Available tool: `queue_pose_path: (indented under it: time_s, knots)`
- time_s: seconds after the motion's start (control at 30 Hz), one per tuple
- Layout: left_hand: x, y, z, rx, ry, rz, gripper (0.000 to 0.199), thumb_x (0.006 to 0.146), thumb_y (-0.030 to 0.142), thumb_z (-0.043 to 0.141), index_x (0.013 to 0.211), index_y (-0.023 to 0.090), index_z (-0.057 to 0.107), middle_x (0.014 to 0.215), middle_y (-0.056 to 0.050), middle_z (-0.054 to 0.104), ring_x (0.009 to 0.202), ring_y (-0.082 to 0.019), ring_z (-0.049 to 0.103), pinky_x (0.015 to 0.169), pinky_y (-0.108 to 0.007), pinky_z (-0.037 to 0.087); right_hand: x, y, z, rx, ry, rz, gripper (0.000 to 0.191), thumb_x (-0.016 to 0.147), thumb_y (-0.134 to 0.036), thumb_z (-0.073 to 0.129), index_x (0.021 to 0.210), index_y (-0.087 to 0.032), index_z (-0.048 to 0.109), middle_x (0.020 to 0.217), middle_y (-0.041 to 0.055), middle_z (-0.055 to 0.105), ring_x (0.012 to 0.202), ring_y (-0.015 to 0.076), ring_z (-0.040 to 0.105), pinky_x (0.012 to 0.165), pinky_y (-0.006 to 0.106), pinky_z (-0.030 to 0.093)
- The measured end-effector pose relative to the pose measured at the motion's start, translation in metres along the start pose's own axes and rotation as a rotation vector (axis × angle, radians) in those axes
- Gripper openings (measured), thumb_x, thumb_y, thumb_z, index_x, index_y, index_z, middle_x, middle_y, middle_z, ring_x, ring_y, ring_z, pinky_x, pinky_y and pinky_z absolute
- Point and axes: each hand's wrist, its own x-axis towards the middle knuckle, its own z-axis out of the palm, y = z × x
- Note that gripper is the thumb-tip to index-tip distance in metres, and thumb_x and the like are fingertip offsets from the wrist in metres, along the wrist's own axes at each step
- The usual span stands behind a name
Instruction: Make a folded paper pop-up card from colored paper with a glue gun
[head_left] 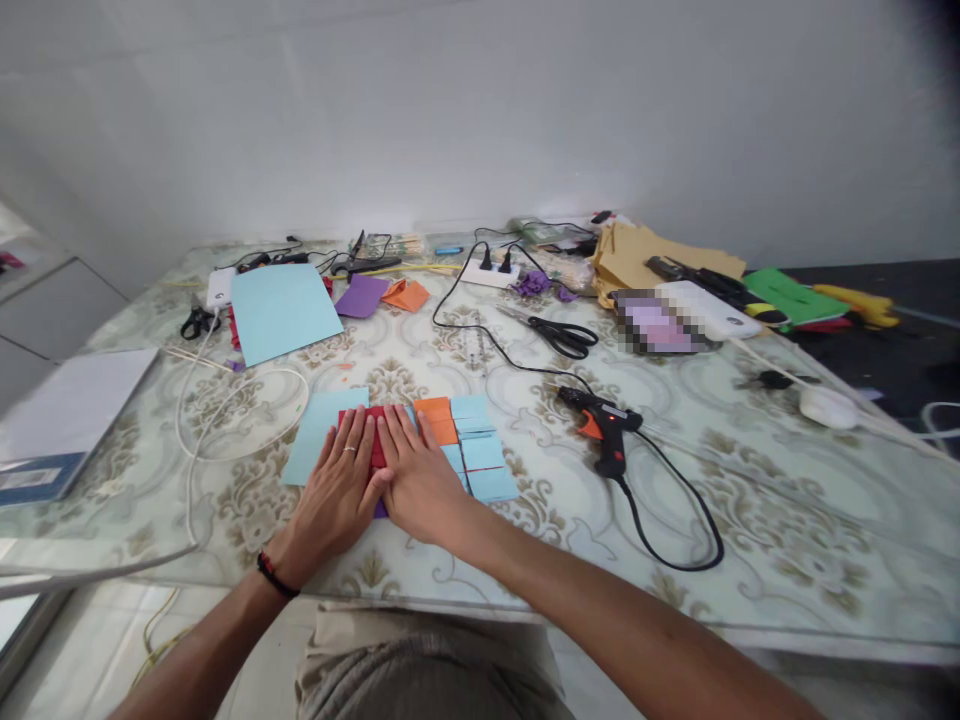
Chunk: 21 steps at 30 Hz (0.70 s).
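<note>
The left hand (346, 480) and right hand (424, 480), angled in from the frame's lower corners, lie flat side by side, palms down, fingers extended, gripping nothing, over red paper (377, 453) at lower centre. On the tabletop (540, 540) lie one hot glue gun (613, 435), right of centre, one pair of black-handled scissors (561, 334) above it, and one power strip (474, 272) holding two black plugs (505, 264), upper centre

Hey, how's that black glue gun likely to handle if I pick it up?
The glue gun looks mostly plastic, so it's probably fairly light. Lying on its side, it would likely slide rather than roll if pushed. The black cord looping from its handle may tug as it lifts.
</note>
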Motion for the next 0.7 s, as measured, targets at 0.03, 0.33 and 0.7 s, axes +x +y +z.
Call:
queue_pose_path:
  time_s: [0.03,0.33,0.7]
  knots:
    - [0.000,-0.001,0.000,0.007,-0.007,-0.004,0.065,0.113,0.038,0.026,0.170,0.006,0.024,0.175,-0.024,0.028,0.167,-0.033,0.017,0.131,-0.060,0.029,0.001,0.002,-0.002,0.031,-0.009,0.001,0.068,0.107,-0.028,0.044,0.165,0.007,0.032,0.175,0.0273,0.024,0.165,0.0402,0.020,0.135,0.060,0.018]
    - [0.026,0.012,-0.022,0.106,0.028,-0.031,0.061,0.111,0.034,0.037,0.166,0.008,0.036,0.164,-0.025,0.050,0.152,-0.037,0.050,0.126,-0.059,0.041,-0.020,0.044,-0.054,0.214,0.239,-0.013,0.052,0.111,-0.025,0.032,0.154,-0.013,0.059,0.160,0.0130,0.059,0.153,0.0259,0.048,0.129,0.051,0.039]
    - [0.031,0.012,-0.014,0.065,0.050,0.055,0.046,0.109,0.028,0.043,0.150,0.020,0.063,0.168,-0.015,0.047,0.158,-0.036,0.043,0.125,-0.057,0.043,-0.042,0.078,-0.043,-0.046,0.062,0.090,0.057,0.111,-0.030,0.037,0.162,-0.004,0.046,0.171,0.0176,0.043,0.160,0.0301,0.038,0.131,0.052,0.035]
